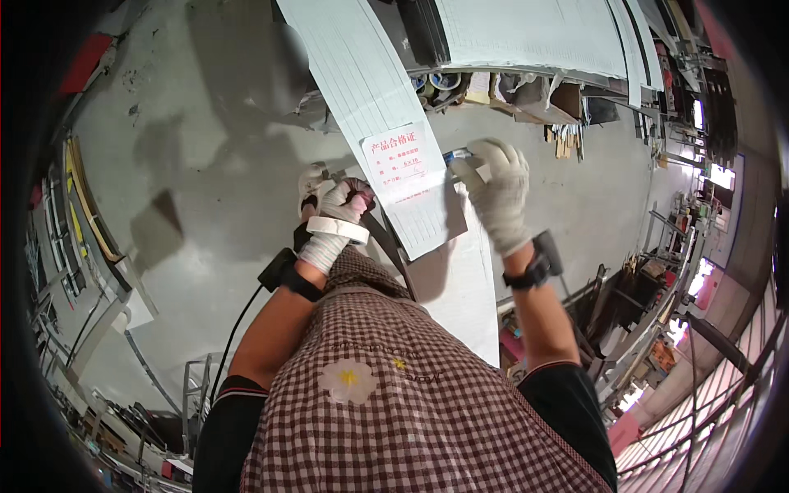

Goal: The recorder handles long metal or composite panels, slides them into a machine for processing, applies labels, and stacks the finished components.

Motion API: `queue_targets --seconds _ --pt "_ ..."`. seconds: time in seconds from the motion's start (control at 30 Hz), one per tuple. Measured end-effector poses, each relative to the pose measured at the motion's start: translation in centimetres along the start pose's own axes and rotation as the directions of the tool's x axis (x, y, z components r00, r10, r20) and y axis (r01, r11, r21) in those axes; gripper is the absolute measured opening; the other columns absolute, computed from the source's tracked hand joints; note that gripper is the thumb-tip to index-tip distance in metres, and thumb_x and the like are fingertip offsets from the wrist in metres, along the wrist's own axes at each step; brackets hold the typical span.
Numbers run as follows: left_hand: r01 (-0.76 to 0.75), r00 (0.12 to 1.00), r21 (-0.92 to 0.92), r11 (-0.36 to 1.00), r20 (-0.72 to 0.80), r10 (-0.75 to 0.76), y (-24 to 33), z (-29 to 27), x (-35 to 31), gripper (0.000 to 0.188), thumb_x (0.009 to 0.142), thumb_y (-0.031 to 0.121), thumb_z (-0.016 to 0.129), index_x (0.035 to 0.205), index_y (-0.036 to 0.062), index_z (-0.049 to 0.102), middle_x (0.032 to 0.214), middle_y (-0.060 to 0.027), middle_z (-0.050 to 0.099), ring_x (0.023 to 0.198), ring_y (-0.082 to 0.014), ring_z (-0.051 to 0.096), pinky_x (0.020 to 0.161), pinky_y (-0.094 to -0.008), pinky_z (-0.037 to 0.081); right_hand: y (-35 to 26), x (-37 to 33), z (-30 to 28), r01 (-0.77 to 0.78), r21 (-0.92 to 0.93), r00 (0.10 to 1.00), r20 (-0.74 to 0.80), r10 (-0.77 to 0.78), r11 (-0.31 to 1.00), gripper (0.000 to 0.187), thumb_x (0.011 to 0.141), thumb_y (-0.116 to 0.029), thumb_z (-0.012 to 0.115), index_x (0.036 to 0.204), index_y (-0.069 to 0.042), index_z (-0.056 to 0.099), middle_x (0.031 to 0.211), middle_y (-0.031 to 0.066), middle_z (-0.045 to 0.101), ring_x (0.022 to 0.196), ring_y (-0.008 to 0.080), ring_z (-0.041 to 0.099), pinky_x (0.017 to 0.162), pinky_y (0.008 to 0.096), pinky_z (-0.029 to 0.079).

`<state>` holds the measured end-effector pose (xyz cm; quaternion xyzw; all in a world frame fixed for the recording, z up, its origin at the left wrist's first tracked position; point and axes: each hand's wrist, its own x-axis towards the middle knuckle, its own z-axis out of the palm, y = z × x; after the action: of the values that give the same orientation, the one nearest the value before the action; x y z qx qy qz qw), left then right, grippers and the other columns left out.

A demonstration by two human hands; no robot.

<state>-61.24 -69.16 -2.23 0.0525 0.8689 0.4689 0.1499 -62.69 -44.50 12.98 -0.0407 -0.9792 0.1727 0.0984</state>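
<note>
A long white panel (362, 90) with fine lengthwise lines slants in front of me, its near end close to my apron. A paper label (407, 164) with red print lies on it. My left hand (345, 200), in a white glove, is closed beside the panel's left edge; what its fingers hold is hidden. A roll of white tape (339, 231) sits around that wrist. My right hand (500, 189), also gloved, is just off the panel's right edge, fingers curled together; anything between them is too small to name. A glove-like pale shape (311, 177) shows behind my left hand.
More white panels (526, 33) lie stacked at the far side, above a shelf of odds and ends (509, 92). A white sheet (468, 304) lies under the panel's near end. Long strips (82, 197) lean at the left; racks of material (670, 271) line the right.
</note>
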Motion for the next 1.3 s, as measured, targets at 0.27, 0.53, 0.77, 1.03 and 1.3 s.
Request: queue_targets --seconds 0.27,0.53,0.77,1.03,1.3 --pt "0.244 0.871 -0.373 0.895 0.490 -0.033 -7.2 4.5 3.2 0.054 0.083 0.021 0.067 0.128 0.0035 0.041 0.118 -0.0092 0.057 0.105 -0.0206 0.058 0.088 -0.0344 0.051 -10.0 -3.5 2.3 -0.147 -0.019 0.976 0.162 0.148 0.989 0.091 0.060 -0.039 0.081 0.134 -0.007 0.039 0.132 0.0290 0.033 0.117 0.0473 0.037 0.095 0.0571 0.032" --pt "0.673 0.687 -0.716 -0.186 0.511 0.516 9.4 3.9 9.6 0.057 0.098 0.038 0.033 0.141 0.0014 0.031 0.142 -0.0151 0.039 0.129 -0.0236 0.040 0.107 -0.0319 0.034 -9.2 -3.5 1.9 -0.184 -0.007 0.962 0.205 0.182 0.983 0.095 0.055 -0.032 0.084 0.135 -0.008 0.039 0.134 0.0310 0.031 0.117 0.0484 0.036 0.093 0.0583 0.034" --pt "0.494 0.830 -0.869 0.003 0.471 -0.298 -5.7 2.2 3.3 0.056 0.096 0.043 0.037 0.129 -0.0010 0.047 0.120 -0.0139 0.058 0.104 -0.0224 0.057 0.082 -0.0354 0.050 -9.0 -3.3 2.1 -0.246 -0.036 0.930 0.272 0.247 0.968 0.100 0.055 -0.030 0.083 0.139 -0.013 0.031 0.137 0.0272 0.026 0.120 0.0471 0.033 0.095 0.0582 0.032" --pt "0.000 0.996 -0.772 0.636 0.054 0.066 11.9 -3.7 -0.5 0.023 0.090 0.015 0.062 0.108 0.0011 0.065 0.102 -0.0074 0.067 0.089 -0.0183 0.063 0.080 -0.0297 0.050 -8.3 -2.4 1.2 -0.277 0.225 0.944 0.246 0.221 0.934 0.081 0.057 -0.035 0.082 0.126 -0.011 0.045 0.125 0.0257 0.042 0.108 0.0409 0.048 0.094 0.0488 0.038" --pt "-0.727 0.687 0.077 0.683 0.050 0.725 14.1 -4.4 3.9 0.043 0.068 0.030 0.069 0.107 0.0146 0.062 0.101 -0.0022 0.058 0.104 -0.0254 0.050 0.095 -0.0432 0.040 -4.4 0.7 -4.9 0.272 0.444 0.796 0.395 -0.459 0.854 0.018 0.081 -0.020 0.066 0.098 -0.012 0.067 0.075 0.0079 0.065 0.065 0.0223 0.063 0.065 0.0357 0.050"
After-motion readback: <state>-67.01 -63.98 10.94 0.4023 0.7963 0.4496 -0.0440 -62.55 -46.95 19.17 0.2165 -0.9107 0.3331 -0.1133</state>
